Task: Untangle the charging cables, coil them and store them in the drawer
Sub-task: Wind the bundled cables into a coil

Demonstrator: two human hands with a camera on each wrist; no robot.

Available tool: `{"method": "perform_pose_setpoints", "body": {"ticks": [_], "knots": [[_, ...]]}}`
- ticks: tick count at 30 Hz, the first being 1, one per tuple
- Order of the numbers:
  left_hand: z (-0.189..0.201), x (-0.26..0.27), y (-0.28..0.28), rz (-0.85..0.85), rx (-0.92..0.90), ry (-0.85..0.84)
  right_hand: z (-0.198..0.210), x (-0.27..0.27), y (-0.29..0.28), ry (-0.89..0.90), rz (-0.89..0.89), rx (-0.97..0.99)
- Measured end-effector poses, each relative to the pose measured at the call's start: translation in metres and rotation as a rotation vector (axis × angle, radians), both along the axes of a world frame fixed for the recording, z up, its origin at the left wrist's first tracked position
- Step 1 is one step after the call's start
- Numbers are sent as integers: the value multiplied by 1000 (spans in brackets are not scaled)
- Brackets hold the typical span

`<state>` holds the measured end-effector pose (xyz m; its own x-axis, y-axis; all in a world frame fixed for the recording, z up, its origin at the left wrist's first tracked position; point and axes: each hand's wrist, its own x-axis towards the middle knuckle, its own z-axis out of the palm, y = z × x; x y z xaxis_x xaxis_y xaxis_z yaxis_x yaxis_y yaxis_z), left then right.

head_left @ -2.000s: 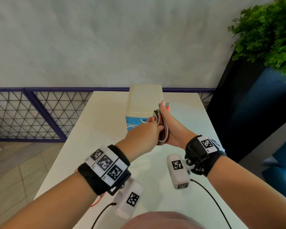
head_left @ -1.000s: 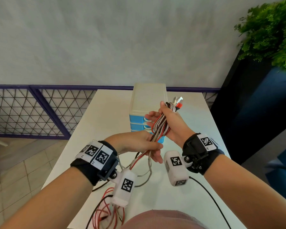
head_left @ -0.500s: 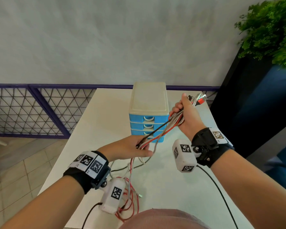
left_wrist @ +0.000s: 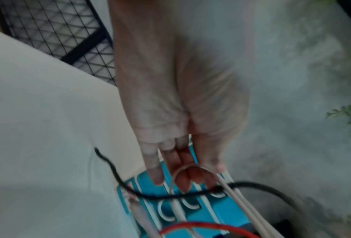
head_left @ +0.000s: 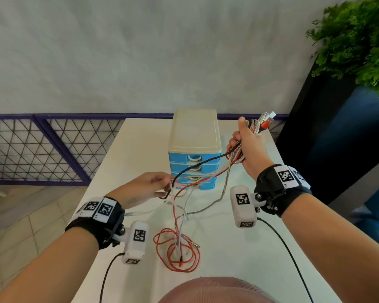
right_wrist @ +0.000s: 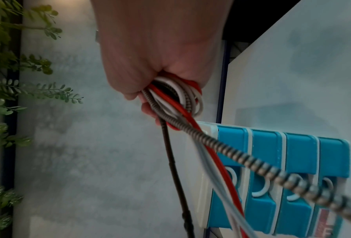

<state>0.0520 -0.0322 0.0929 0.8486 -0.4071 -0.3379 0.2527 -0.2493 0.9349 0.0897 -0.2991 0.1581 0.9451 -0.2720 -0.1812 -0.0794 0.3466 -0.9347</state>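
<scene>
A red cable (head_left: 177,252) lies in loose loops on the white tabletop (head_left: 239,259), on the near side of the drawer box (head_left: 194,149). A thin white cable (head_left: 179,226) and a grey braided cable (head_left: 208,206) run up from those loops toward the hands.

The left hand (head_left: 144,186) is just in front of the drawer box, on its left side. Its fingers (left_wrist: 182,177) point toward the box and hook a loop of white cable (left_wrist: 191,168). A black cable (head_left: 197,166) also passes by these fingers. The hand is partly curled round the cables, not squeezed tight.

The drawer box stands in the middle of the tabletop. It has a cream lid and four blue drawers (right_wrist: 293,177) with white curved handles. All four drawers are closed, and several cables cross in front of them.

The right hand (head_left: 249,147) is up in the air beside the right side of the drawer box, about as high as its lid. It is closed tight round a thick bunch of cables (right_wrist: 176,96): red, white, black and striped ones. The plug ends (head_left: 267,120) stick out above the thumb. From the bottom of the fist the cables stretch down and across to the left hand.

Beyond the drawer box is a purple railing (head_left: 42,149) with wire mesh, and then a grey wall (head_left: 140,51). A green plant (head_left: 359,40) is far off to the right of the box.
</scene>
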Motion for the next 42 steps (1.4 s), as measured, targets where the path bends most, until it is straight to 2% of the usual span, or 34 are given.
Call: {"method": "perform_pose_setpoints", "body": {"ticks": [4, 7, 12, 15, 19, 21, 22, 23, 25, 26, 27, 30, 32, 33, 34, 37, 39, 42], "knots": [[-2, 3, 12, 133, 34, -11, -1, -1, -2, 0, -1, -31], [-2, 4, 14, 344, -18, 55, -1, -3, -1, -13, -4, -53], [-6, 12, 13, 668, 3, 207, -1, -7, 2, -24, 13, -88], [-7, 16, 14, 714, 43, 265, 1, -8, 4, -38, 25, -81], [-6, 14, 5, 602, 248, 307, 5, -8, 9, -80, 44, -30], [-4, 10, 3, 402, 457, 378, 7, -9, 12, -98, 50, -15], [-4, 8, 2, 286, 581, 360, 8, -9, 13, -103, 55, -10], [-4, 6, -1, 203, 693, 275, 8, -9, 14, -108, 59, -4], [-1, 4, -9, 195, 778, 11, 9, -8, 17, -111, 64, 11], [3, 2, -15, 225, 733, -93, 9, -7, 19, -109, 63, 14], [7, 2, -20, 235, 646, -106, 8, -6, 20, -107, 61, 17], [15, -3, -31, 72, 215, 120, 7, -3, 22, -113, 59, 26], [12, -6, -30, 38, -35, 122, 7, -3, 22, -117, 57, 34], [8, -6, -27, 33, -62, 84, 8, -3, 22, -114, 55, 39], [5, -6, -25, 13, -2, 6, 10, -4, 20, -109, 51, 49], [-14, -3, -3, -205, 471, -298, 20, -4, 10, -105, 40, 77], [-28, -6, 16, -320, 699, -355, 25, -4, 4, -119, 28, 93], [-36, -8, 19, -345, 775, -356, 23, -6, 4, -124, 38, 77]]}}
